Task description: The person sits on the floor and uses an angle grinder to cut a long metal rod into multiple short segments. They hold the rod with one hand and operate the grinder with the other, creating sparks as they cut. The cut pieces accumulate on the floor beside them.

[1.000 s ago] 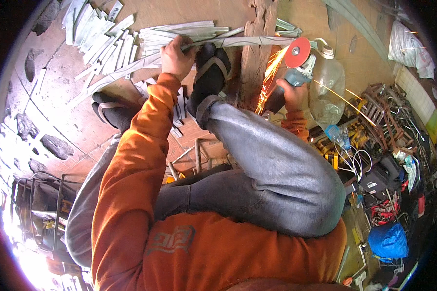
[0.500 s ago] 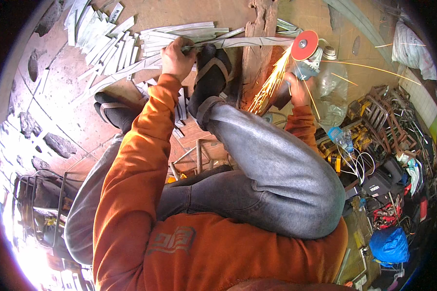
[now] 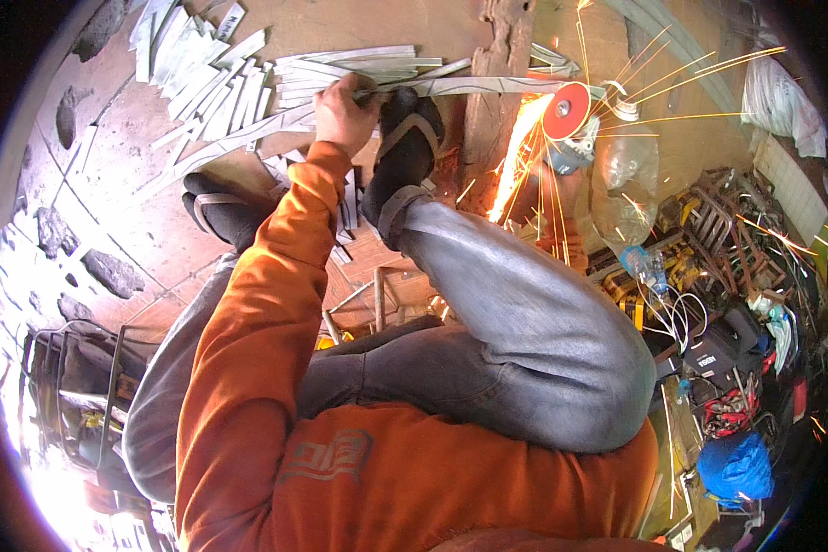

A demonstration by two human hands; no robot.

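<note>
Now left hand [image 3: 343, 112] has fingers wrapped around long metal strip [image 3: 469, 86] lying across wooden block [image 3: 488, 101], foot [image 3: 403, 147] beside it. Angle grinder [image 3: 569, 120] throws sparks; right hand hidden, fingers cannot tell.

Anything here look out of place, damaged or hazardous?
Yes. Sparks from the red-disc angle grinder spray onto a clear plastic bottle and tangled cables. A sandalled foot pins the long metal strip close to the cut, beside the bare left hand.
</note>
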